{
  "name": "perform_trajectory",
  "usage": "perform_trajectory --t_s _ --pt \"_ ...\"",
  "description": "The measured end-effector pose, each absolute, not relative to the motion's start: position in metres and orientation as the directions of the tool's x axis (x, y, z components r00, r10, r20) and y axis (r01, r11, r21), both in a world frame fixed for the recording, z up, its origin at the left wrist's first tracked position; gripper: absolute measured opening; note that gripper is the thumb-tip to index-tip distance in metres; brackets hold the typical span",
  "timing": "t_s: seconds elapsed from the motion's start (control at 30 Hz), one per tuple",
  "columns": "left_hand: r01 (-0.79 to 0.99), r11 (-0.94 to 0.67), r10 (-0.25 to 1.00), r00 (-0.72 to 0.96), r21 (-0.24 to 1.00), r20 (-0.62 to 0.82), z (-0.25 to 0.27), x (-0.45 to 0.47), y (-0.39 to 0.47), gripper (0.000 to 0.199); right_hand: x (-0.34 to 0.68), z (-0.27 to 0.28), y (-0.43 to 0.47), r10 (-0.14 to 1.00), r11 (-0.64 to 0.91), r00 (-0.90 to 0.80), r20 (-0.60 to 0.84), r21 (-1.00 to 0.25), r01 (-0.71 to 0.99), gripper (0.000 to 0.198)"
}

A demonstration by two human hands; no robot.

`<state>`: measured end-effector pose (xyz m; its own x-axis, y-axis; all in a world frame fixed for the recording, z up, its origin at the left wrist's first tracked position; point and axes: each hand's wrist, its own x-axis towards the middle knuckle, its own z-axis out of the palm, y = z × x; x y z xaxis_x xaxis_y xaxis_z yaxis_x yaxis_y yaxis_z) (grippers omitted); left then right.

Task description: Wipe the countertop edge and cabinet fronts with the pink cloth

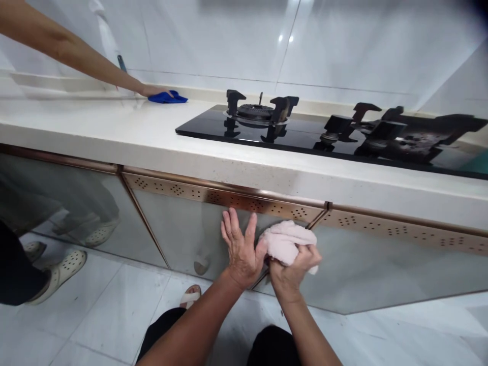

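Note:
Flat against the glass cabinet door (183, 223) lies my left hand (243, 251), its fingers spread and nothing in it. Just to its right, my right hand (295, 269) grips a bunched pale pink cloth (290, 239). The cloth touches the door near its right edge, beside the copper-coloured frame and below the perforated metal strip (247, 203). Part of my right palm is hidden by the cloth.
A gas stove (305, 134) with black pan supports sits on the white countertop (95, 114). At the left, another person's hand (154, 91) presses a blue cloth (168, 97) on the counter. That person's light clog (63, 274) stands on the tiled floor (102, 310).

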<state>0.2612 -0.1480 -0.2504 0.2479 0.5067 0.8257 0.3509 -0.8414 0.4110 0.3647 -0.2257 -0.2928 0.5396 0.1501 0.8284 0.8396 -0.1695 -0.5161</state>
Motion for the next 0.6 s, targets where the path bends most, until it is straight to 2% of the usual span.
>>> perform_trajectory --t_s 0.1,0.17,0.27,0.4,0.53,0.6 --pt "0.317 -0.857 0.488 0.243 0.406 0.838 -0.247 0.253 -0.147 0.06 0.361 -0.249 -0.211 0.099 -0.236 0.297 0.95 -0.268 0.934 0.067" --pt "0.274 -0.868 0.472 0.191 0.414 0.861 -0.244 0.25 -0.144 0.058 0.354 -0.224 -0.202 0.129 -0.214 0.213 0.968 -0.183 0.96 0.065" --pt "0.192 -0.873 0.469 0.076 0.449 0.88 -0.24 0.243 -0.135 0.057 0.337 -0.21 -0.182 0.169 -0.145 0.145 0.975 -0.121 0.982 0.052" --pt "0.171 -0.887 0.436 0.002 0.429 0.9 -0.245 0.229 -0.121 0.058 0.323 -0.251 -0.154 0.164 -0.098 0.063 0.984 -0.047 0.994 0.039" --pt "0.192 -0.936 0.324 0.142 0.295 0.935 -0.255 0.213 -0.119 0.061 0.326 -0.31 -0.152 0.249 -0.02 -0.058 0.967 0.065 0.998 0.046" --pt "0.18 -0.936 0.341 0.254 0.302 0.905 -0.256 0.207 -0.122 0.062 0.328 -0.327 -0.161 0.279 -0.039 -0.046 0.959 0.059 0.998 0.047"
